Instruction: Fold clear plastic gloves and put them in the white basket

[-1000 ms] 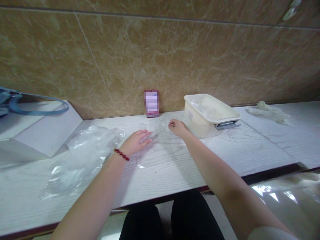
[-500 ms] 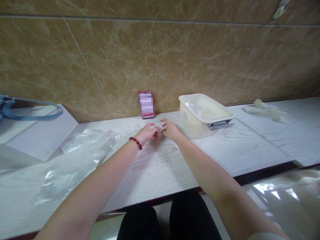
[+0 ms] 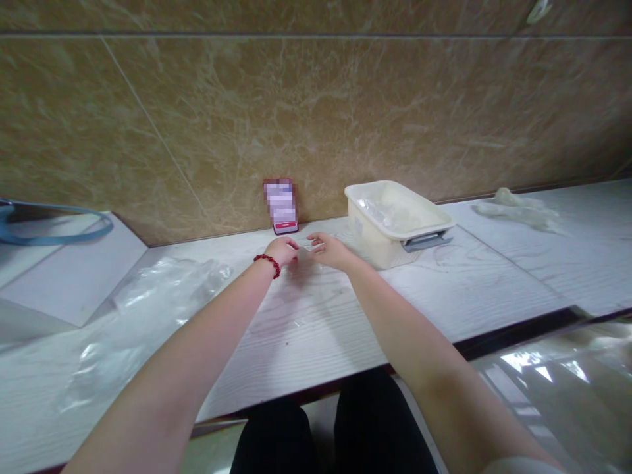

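Note:
My left hand (image 3: 284, 250), with a dark red bead bracelet at the wrist, is closed in a pinch over the table in front of the phone. Close to its right, my right hand (image 3: 330, 252) has its fingers bent inward. Between the two sets of fingertips is a thin, see-through piece of plastic (image 3: 307, 251), which looks like a small clear bag; its edges are hard to make out. To the left lies a flat heap of clear plastic bags (image 3: 148, 316). A cream plastic bin (image 3: 375, 240) with clear plastic inside stands right of my right hand.
A phone (image 3: 281, 207) with a blurred-out screen leans on the brown tiled wall (image 3: 222, 118). At the far left are a white box (image 3: 64, 276) and a blue strap (image 3: 74, 238). Crumpled whitish gloves or plastic (image 3: 518, 209) lie at the right. The table's front edge runs before my knees.
My left hand has turned, its fingers now more downward and hidden. Both hands have shifted slightly left in the picture, as has the whole scene with the camera.

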`<state>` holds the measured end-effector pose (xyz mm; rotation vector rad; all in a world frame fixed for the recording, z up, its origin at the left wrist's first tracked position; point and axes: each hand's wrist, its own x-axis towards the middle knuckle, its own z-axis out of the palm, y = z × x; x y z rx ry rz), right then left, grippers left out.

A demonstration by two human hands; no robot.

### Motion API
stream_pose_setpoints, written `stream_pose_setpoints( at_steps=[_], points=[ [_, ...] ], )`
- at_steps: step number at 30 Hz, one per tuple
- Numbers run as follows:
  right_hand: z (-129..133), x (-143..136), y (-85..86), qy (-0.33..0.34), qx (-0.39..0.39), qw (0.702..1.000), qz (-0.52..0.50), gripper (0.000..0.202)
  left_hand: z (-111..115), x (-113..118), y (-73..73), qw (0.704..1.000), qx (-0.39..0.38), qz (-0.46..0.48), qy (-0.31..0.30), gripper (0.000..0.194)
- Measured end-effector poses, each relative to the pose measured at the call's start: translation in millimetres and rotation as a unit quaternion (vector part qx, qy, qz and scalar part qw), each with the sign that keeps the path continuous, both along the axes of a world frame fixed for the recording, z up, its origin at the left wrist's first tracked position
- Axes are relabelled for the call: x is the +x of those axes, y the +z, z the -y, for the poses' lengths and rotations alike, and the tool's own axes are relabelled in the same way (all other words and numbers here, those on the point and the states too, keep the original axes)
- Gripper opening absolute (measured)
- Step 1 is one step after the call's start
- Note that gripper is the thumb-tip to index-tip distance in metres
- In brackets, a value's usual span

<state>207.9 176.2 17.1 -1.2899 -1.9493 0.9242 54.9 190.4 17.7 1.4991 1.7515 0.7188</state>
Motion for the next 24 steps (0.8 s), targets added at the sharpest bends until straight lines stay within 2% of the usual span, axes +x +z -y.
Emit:
stream_pose_setpoints(
  at_steps=[3, 6, 11, 14, 17, 20, 24],
  points=[
    [-1.5, 5.5, 2.1, -0.018, 0.008, 0.998, 0.055, 0.041, 1.2, -3.7, 2.5, 1.000, -0.020, 0.008, 0.007, 0.013],
    [-1.1, 4.6, -0.2, 0.005, -0.017, 0.997, 0.075, 0.040, 5.3, 0.9, 5.5, 0.998, -0.036, 0.039, 0.018, 0.011],
    [1.9, 0.6, -3.1, 0.041, 0.003, 0.996, 0.077, 0.044, 8.7, 6.9, 4.3, 0.998, -0.040, 0.046, 0.019, 0.030],
    [3.6, 2.4, 1.0, 0.047, 0.013, 0.994, 0.094, 0.047, 4.8, 0.6, 1.4, 0.999, -0.026, -0.037, 0.005, 0.040],
    [2.8, 5.8, 6.8, 0.034, 0.025, 0.992, 0.120, 0.037, 0.5, -9.5, 1.0, 0.992, 0.004, -0.122, -0.030, 0.037],
    [-0.7, 8.5, 8.2, 0.018, 0.053, 0.988, 0.147, 0.022, 0.3, -17.1, 3.1, 0.984, 0.036, -0.169, -0.051, 0.035],
    [-3.0, 8.8, 4.2, 0.043, 0.062, 0.979, 0.187, 0.020, 4.7, -18.6, 6.0, 0.973, 0.050, -0.217, -0.062, 0.035]
  ],
)
